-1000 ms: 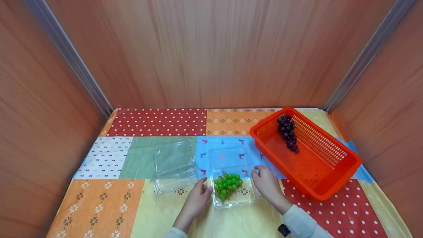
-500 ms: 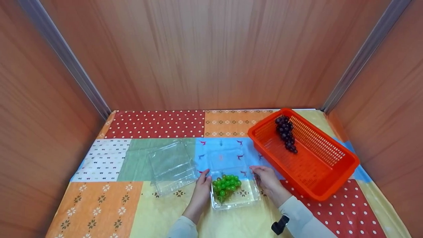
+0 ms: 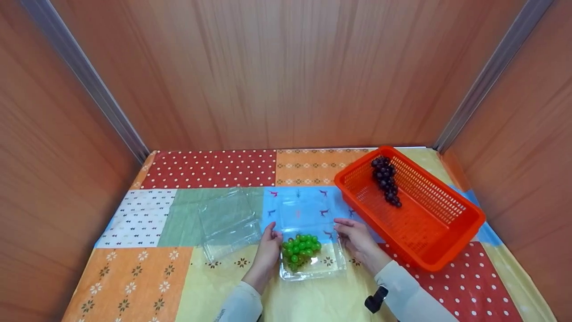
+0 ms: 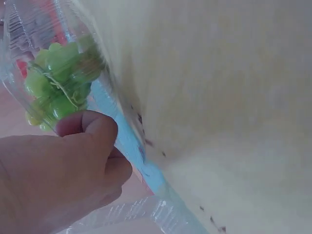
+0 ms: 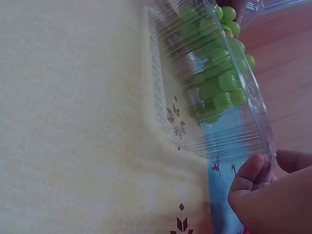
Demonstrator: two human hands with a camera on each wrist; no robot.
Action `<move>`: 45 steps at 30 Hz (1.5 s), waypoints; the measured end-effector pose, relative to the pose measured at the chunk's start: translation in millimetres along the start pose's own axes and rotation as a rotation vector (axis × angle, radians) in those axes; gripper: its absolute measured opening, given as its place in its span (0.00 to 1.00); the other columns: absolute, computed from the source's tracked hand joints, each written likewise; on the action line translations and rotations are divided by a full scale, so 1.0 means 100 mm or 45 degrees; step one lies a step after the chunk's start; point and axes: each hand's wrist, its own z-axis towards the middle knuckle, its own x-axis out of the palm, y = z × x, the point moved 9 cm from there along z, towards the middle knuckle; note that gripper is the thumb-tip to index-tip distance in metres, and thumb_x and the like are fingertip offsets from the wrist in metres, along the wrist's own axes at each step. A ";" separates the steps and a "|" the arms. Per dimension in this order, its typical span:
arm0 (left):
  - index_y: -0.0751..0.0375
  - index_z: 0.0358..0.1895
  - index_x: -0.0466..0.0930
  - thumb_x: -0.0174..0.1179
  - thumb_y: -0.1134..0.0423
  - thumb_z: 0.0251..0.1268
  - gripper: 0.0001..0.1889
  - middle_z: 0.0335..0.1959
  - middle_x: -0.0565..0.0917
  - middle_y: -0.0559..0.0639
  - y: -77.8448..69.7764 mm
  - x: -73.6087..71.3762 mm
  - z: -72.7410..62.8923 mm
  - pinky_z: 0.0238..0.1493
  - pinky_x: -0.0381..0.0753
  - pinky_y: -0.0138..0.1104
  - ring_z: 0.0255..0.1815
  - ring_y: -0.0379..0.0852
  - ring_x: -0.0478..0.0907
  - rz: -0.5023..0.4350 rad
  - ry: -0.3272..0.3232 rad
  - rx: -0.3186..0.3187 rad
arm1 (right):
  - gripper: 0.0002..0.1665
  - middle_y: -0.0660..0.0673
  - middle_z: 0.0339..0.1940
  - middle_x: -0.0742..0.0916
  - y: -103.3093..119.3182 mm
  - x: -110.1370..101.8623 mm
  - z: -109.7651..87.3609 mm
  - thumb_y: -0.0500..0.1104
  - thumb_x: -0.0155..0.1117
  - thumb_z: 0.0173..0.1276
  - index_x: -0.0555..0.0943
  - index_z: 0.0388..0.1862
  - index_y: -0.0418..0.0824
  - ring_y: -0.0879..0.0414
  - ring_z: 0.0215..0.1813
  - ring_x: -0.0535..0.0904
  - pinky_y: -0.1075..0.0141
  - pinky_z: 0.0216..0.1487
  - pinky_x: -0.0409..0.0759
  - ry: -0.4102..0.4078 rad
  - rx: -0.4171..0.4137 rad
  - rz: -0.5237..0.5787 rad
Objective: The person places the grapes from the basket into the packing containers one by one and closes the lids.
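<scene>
Clear plastic formed the open clamshell box point(image 3: 313, 275), between both hands at the near middle of the bench point(image 3: 210, 290), a bunch of green grapes point(image 3: 301, 247) at its left side. The left grip point(image 3: 267, 254) and right grip point(image 3: 360, 244) were nearly closed, pinching opposite rims. The box looked light, slick and easily creased, so its rim corners seemed the best hold.

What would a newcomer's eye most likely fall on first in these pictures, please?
Probably the large orange-red basket at the right of the head view, with a bunch of dark grapes lying towards its far end. Next might come the bright green grapes inside a clear plastic box at the near middle, with the left hand and right hand holding its two sides.
</scene>
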 end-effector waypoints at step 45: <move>0.64 0.76 0.56 0.46 0.66 0.76 0.28 0.75 0.61 0.64 -0.18 -0.16 0.03 0.72 0.63 0.53 0.75 0.61 0.60 -0.069 0.118 0.064 | 0.36 0.35 0.80 0.58 0.16 0.21 -0.05 0.26 0.42 0.73 0.54 0.79 0.34 0.43 0.80 0.52 0.59 0.75 0.61 0.430 -0.014 0.285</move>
